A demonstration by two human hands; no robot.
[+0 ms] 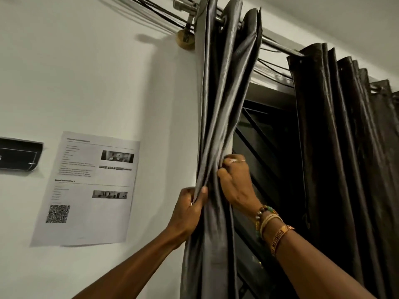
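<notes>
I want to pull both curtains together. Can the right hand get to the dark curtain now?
Probably yes: nothing hangs between the right hand and the dark curtain. But it grips the grey curtain, so it must let go first.

Metal curtain rod (276,44) with bunched grey curtain (222,93) and dark curtain (336,126) on it.

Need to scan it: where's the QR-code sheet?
Head view, left: the sheet hangs on the wall between the dark sign and the gathered curtain.
</notes>
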